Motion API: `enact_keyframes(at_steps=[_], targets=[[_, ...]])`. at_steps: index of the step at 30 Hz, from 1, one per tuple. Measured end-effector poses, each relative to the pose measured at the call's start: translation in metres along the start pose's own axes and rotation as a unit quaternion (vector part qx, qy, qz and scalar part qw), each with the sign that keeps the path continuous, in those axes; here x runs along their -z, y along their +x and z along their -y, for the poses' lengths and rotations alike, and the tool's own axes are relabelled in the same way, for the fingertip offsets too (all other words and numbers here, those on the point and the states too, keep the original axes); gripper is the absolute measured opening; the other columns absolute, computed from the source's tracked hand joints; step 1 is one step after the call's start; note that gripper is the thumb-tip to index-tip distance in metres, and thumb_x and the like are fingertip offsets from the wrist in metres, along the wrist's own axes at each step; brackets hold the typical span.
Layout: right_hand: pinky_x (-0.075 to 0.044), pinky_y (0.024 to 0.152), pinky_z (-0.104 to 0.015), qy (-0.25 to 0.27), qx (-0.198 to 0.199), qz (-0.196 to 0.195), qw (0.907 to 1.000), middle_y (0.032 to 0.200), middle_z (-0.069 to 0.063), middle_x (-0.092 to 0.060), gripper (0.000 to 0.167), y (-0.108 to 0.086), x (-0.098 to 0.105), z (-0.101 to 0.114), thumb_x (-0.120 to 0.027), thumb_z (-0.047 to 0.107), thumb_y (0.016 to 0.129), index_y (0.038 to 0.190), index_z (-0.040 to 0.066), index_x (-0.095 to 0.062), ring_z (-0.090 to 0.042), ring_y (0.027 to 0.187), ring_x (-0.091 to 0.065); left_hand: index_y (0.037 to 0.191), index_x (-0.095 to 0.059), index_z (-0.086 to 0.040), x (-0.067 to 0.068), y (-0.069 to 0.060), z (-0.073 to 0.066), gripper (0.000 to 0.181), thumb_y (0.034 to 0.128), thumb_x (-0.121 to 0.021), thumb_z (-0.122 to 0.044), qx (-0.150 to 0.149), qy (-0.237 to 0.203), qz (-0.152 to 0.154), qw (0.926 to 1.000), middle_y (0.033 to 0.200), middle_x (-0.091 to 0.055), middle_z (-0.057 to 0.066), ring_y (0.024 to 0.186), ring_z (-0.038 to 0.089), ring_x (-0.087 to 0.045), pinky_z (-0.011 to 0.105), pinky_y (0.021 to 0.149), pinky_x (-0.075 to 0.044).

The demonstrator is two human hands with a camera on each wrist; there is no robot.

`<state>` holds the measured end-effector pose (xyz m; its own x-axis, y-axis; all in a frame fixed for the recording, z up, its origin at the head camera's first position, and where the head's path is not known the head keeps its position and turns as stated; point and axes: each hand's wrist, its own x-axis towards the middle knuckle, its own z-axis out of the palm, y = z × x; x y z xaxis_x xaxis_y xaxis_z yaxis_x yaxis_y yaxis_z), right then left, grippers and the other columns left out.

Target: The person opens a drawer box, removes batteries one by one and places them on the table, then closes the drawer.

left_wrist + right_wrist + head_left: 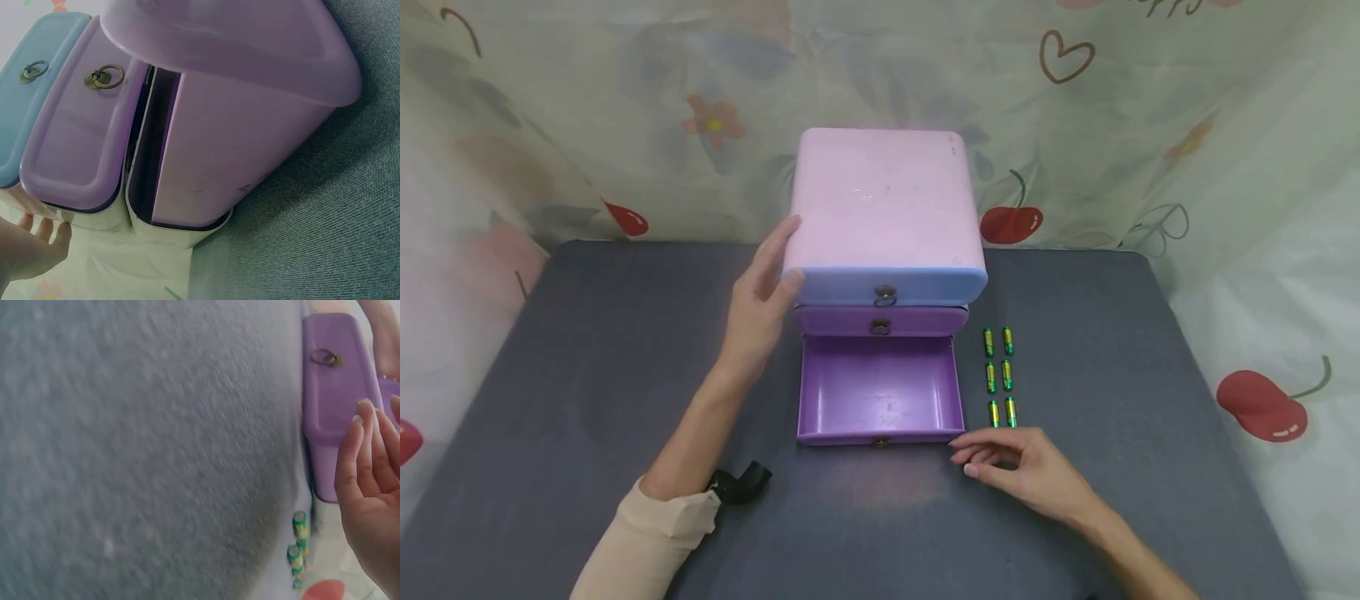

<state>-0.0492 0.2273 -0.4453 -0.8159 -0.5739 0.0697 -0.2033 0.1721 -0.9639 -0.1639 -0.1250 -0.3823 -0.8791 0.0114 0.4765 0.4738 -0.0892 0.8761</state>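
Observation:
A small drawer cabinet (880, 196) with a pale pink top stands at the back of the table. Its blue top drawer (835, 287) and purple middle drawer (831, 322) are in, while the purple bottom drawer (880, 387) is pulled out, its inside bare. My left hand (758, 312) rests against the cabinet's left side, fingers fairly straight. Beside the bottom drawer's front right corner, my right hand (1033, 471) hovers with loosely bent fingers and nothing in them. Whether its fingertips touch the drawer I cannot tell.
Several green and gold batteries (1007, 375) lie in two columns right of the bottom drawer. Each drawer front has a ring pull, such as the brass ring (111, 76). A patterned cloth (647, 100) hangs behind the grey table (587, 400).

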Motion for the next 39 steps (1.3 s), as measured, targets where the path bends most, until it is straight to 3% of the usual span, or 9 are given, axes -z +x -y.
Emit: enact_keyframes(at_steps=[9, 24, 31, 39], targets=[[-0.057, 0.074, -0.029, 0.002, -0.006, 0.022, 0.9997, 0.109, -0.014, -0.073, 0.028, 0.005, -0.017, -0.006, -0.067, 0.005, 0.094, 0.121, 0.001, -0.068, -0.021, 0.085, -0.070, 0.148, -0.046, -0.006, 0.001, -0.002, -0.001, 0.053, 0.0963, -0.056, -0.001, 0.003, 0.000, -0.006, 1.0000, 0.154, -0.043, 0.003, 0.146, 0.017, -0.032, 0.034, 0.120, -0.020], [-0.057, 0.080, -0.028, 0.059, -0.082, 0.035, 0.9943, 0.121, -0.016, -0.069, 0.034, 0.017, -0.045, -0.008, -0.064, 0.005, 0.095, 0.129, 0.001, -0.064, -0.025, 0.091, -0.072, 0.148, -0.047, -0.007, 0.000, 0.001, -0.001, 0.053, 0.0966, -0.057, -0.002, 0.002, -0.002, -0.004, 1.0000, 0.154, -0.043, 0.002, 0.146, 0.017, -0.031, 0.033, 0.120, -0.020], [-0.058, 0.082, -0.033, 0.087, -0.080, 0.032, 0.9925, 0.123, -0.022, -0.066, 0.036, 0.020, -0.054, -0.009, -0.061, 0.002, 0.096, 0.131, -0.006, -0.060, -0.025, 0.092, -0.073, 0.148, -0.047, -0.008, 0.000, 0.000, 0.001, 0.053, 0.0964, -0.057, -0.002, 0.000, -0.008, -0.002, 1.0000, 0.154, -0.042, 0.002, 0.146, 0.017, -0.031, 0.034, 0.120, -0.020], [-0.058, 0.082, -0.032, 0.077, -0.093, 0.023, 0.9925, 0.125, -0.017, -0.067, 0.037, 0.024, -0.059, -0.008, -0.061, 0.003, 0.096, 0.133, 0.000, -0.061, -0.025, 0.092, -0.073, 0.149, -0.046, -0.008, 0.000, 0.000, 0.002, 0.054, 0.0964, -0.057, -0.003, 0.003, -0.012, -0.001, 0.9999, 0.155, -0.042, 0.002, 0.146, 0.017, -0.031, 0.033, 0.120, -0.020]])
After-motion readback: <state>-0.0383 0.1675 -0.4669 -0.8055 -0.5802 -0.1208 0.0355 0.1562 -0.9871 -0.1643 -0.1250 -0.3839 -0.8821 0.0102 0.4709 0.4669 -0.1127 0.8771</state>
